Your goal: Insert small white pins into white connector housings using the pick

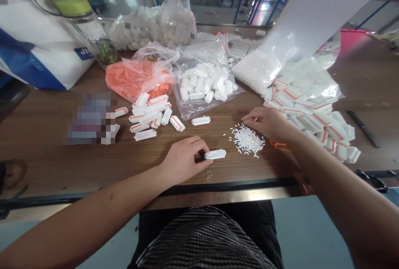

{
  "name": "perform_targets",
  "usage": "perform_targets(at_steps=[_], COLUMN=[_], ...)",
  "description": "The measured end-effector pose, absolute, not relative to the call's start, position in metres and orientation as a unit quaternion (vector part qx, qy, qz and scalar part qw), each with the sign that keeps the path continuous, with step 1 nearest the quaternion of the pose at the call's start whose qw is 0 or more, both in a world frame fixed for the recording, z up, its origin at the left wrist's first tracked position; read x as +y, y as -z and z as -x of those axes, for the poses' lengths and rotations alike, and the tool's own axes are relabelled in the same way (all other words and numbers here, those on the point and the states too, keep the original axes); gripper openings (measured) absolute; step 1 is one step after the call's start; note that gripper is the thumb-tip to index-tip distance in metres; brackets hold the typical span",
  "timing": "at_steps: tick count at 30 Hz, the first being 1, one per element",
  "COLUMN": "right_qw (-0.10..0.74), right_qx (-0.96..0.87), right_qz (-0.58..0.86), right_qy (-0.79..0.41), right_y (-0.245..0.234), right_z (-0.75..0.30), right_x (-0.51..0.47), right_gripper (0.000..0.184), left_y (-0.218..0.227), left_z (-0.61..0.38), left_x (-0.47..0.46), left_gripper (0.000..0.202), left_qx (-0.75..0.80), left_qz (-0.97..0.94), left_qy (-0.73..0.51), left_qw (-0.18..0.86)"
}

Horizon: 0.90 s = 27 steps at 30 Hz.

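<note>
A white plastic connector housing [215, 154] with rows of small holes is gripped at its left end between the thumb and fingers of my left hand [183, 159], low over the table. My right hand [268, 123] is at the upper edge of a pile of tiny white plugs [247, 139], its thumb and fingertips pinched together. Whatever may be between those fingertips is too small to make out. Beyond my left hand lies another single white housing [201, 121] on the wood.
White housings with orange strips [149, 115] lie left, and more [318, 123] right. Behind are bags of orange parts [137, 78], white housings [207, 82] and white pellets [258, 67]. A bottle [84, 28] stands back left; a black strip [363, 128] lies far right.
</note>
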State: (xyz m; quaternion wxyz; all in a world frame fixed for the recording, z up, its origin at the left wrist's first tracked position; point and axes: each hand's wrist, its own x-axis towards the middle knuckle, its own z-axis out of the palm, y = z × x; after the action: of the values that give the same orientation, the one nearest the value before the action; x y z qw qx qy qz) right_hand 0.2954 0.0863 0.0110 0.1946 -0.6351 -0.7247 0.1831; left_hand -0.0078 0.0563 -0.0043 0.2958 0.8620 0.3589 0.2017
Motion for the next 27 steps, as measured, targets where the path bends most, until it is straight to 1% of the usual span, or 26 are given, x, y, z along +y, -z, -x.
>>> perform_targets(at_steps=[3,7,9,14,19,21,24,27], right_qw=[0.161,0.109,0.086,0.033,0.008,0.025,0.107,0.193], right_qx=[-0.738,-0.768,-0.784,-0.843,-0.835,-0.807,-0.756,-0.755], right_qz=[0.615,0.589,0.579,0.526,0.543,0.583,0.628,0.584], right_qy=[-0.228,-0.228,-0.206,-0.11,-0.085,-0.095,-0.15,-0.226], right_y=[-0.01,-0.016,-0.018,-0.022,-0.025,-0.028,-0.034,-0.04], right_z=[-0.302,-0.3,-0.299,-0.298,-0.296,-0.292,-0.276,-0.248], right_x=[0.097,0.101,0.101,0.099,0.097,0.093,0.08,0.057], right_gripper=[0.022,0.023,0.024,0.031,0.028,0.024,0.017,0.017], left_y=[0.005,0.004,0.004,0.004,0.004,0.003,0.002,0.002], left_z=[0.008,0.008,0.008,0.008,0.007,0.007,0.006,0.006], left_x=[0.056,0.056,0.057,0.057,0.056,0.056,0.056,0.056], left_gripper=[0.013,0.012,0.012,0.013,0.012,0.012,0.012,0.013], left_qx=[0.36,0.365,0.364,0.362,0.364,0.367,0.37,0.373], left_qz=[-0.861,-0.857,-0.857,-0.858,-0.857,-0.856,-0.853,-0.854], left_qy=[-0.199,-0.197,-0.199,-0.203,-0.203,-0.202,-0.197,-0.194], left_qw=[0.299,0.305,0.305,0.302,0.303,0.305,0.31,0.306])
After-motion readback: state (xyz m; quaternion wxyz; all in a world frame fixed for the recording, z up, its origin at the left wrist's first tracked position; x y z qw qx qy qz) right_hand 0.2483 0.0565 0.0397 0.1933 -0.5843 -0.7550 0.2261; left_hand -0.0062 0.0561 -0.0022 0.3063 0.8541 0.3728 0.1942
